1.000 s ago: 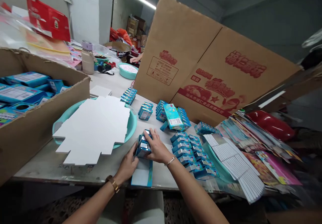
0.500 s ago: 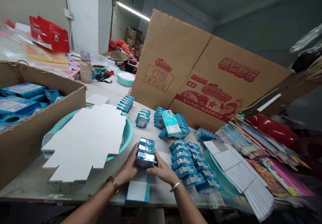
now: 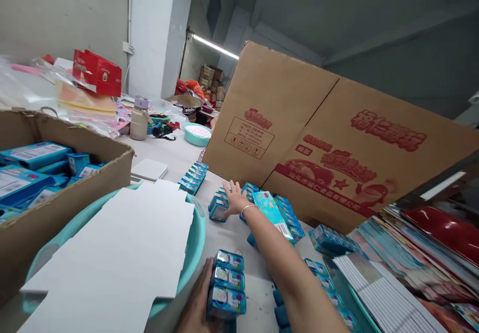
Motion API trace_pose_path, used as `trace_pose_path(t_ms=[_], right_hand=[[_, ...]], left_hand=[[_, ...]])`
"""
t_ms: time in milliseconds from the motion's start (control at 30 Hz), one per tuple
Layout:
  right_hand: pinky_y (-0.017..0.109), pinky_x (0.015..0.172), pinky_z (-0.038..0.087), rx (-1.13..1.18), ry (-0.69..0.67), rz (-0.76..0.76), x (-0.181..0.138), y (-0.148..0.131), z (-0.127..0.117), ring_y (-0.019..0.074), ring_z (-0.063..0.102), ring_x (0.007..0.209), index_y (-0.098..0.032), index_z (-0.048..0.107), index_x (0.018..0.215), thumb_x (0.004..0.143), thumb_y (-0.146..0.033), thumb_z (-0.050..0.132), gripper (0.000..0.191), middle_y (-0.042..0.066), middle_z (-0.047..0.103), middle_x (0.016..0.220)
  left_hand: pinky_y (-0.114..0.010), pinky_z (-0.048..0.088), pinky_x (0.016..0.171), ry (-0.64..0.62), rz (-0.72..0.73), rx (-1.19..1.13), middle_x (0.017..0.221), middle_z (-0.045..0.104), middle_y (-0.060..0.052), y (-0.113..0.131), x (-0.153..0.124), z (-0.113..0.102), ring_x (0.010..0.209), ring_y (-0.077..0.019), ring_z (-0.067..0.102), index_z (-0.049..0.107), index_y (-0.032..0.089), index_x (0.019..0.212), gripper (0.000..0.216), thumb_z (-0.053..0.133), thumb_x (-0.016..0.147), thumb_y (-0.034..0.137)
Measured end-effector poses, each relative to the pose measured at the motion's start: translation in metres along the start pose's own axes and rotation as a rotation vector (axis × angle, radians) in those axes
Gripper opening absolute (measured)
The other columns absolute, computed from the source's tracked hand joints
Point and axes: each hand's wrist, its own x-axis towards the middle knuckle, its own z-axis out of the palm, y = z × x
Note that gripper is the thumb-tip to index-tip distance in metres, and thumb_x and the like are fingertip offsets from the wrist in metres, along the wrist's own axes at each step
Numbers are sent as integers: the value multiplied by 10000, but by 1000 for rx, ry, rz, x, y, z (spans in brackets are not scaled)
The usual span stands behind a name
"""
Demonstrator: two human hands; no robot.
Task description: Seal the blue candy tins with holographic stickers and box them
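Three small blue boxes (image 3: 226, 285) stand in a close row near the front of the table. My left hand (image 3: 197, 300) grips this row from its left side, with its thumb hidden. Beyond them, my right hand (image 3: 235, 199) is stretched out with its fingers spread, holding nothing. It is at the right side of another short group of blue boxes (image 3: 218, 208); I cannot tell whether it touches them. A larger flat blue carton (image 3: 270, 208) lies tilted on other small boxes, partly behind my right forearm.
White die-cut cards (image 3: 123, 253) lie across a turquoise basin (image 3: 200, 241) at left. A carton of blue boxes (image 3: 67, 208) stands beyond it. A big cardboard sheet (image 3: 284, 138) leans behind the rows. White striped card strips (image 3: 389, 293) lie at right.
My right hand has let go of the row of three boxes and moved forward to the farther group, opening its fingers. My left hand has stayed on the row. The view has shifted.
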Motion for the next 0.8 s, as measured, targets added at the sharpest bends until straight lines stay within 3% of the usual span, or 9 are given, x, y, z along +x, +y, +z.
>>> trace_pose_path(t_ms=[67,167,267,400,500,600,667,733,800], right_hand=[[768,1041,92,-48,-69,9,20,2,3,488,65,1458,-326,134,1554,335,-418,962,1476,207,182,1578],[689,1060,199,-100,-112,-48,28,2,12,453,259,1388,-358,182,1544,351,-422,951,1420,168,329,1468],[575,1039,302,-125,-75,-113,15,-1,18,400,387,1266,-374,334,1491,406,-407,931,1239,118,420,1325],[509,965,377,-128,46,-118,-26,-4,10,360,450,1149,-330,475,1398,470,-384,891,1018,97,467,1198],[501,1007,357,-110,204,-105,-78,-5,-16,351,440,1177,-283,446,1413,582,-384,830,921,111,444,1234],[488,1066,343,-24,358,-102,-152,-7,-51,333,431,1234,-257,333,1467,642,-398,799,958,118,423,1301],[497,1066,374,230,444,-121,-210,-12,-67,325,471,1236,-287,340,1448,650,-406,803,930,95,432,1353],[492,1015,442,459,380,-108,-266,-22,-70,315,545,1173,-315,319,1443,650,-402,814,939,75,471,1351],[477,965,491,589,296,-96,-313,-35,-56,316,584,1123,-319,296,1446,632,-380,831,976,78,505,1327]], left_hand=[[-502,97,1242,4,8,10,1667,71,4,-9,3,1,1518,-344,68,-22,386,1566,1173,782,713,334],[-490,98,1243,-10,-23,-11,1666,57,16,-10,6,-1,1517,-341,65,-13,388,1561,1094,742,770,412],[-512,96,1240,-52,-39,-41,1665,41,22,-1,5,-4,1515,-357,44,-17,391,1557,1120,762,752,368],[-523,72,1241,-19,-14,-60,1667,55,16,8,4,-2,1521,-331,29,-8,390,1568,1095,710,757,231],[-525,69,1238,18,-15,-43,1669,76,-46,14,5,-1,1521,-319,50,31,314,1583,1057,655,747,148],[-521,90,1233,52,-22,-68,1659,115,-114,24,5,-5,1518,-311,95,96,221,1578,988,642,756,176],[-512,124,1230,59,-31,-149,1644,177,-142,30,-1,-11,1509,-304,160,164,176,1563,919,627,770,206],[-492,157,1229,60,-74,-249,1628,238,-130,35,-13,-15,1496,-293,215,247,172,1545,868,598,751,178],[-486,182,1226,87,-131,-307,1613,288,-108,38,-32,-17,1490,-283,241,313,181,1526,819,556,745,159]])
